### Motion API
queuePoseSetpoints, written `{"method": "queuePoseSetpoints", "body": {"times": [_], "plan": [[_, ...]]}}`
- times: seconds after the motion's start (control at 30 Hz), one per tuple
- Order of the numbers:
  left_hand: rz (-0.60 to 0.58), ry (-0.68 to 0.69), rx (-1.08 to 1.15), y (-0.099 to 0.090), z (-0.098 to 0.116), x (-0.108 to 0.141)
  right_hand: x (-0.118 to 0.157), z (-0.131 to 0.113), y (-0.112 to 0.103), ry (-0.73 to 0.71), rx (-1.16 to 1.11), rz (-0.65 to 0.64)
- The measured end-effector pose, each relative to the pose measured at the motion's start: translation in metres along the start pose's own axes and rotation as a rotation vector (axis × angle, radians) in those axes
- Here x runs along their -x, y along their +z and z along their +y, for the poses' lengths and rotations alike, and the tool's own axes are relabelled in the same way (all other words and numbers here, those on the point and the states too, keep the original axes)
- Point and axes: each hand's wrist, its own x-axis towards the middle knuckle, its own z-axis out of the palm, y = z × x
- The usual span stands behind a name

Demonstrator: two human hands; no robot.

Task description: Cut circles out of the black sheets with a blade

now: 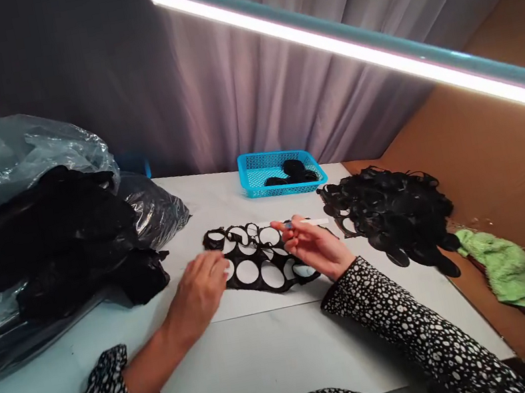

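A black perforated sheet [259,284] with rows of large round holes lies on the white table, its upper part crumpled and curled. My left hand [201,292] is at the sheet's left edge, its fingers bent and close together; what they pinch, if anything, is hidden. Over the sheet's right part, my right hand [316,246] is turned palm up. Between its thumb and fingers it grips a slim white stick [320,221] with a bluish part near the fingertips. Its exact kind is too small to make out.
A blue basket [246,182] holding several black round pieces [294,167] stands behind. A heap of black holed scraps [396,207] lies right, near a green cloth [501,266]. Black material [47,241] and plastic bags [5,150] fill the left. A lamp [343,50] hangs overhead.
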Motion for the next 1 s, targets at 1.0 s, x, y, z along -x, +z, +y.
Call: {"method": "queuePoseSetpoints", "body": {"times": [1.0], "plan": [[-0.084,0.035,-0.010,0.022,0.030,0.047,-0.022,0.044,-0.006,-0.779,1.654,0.032]]}}
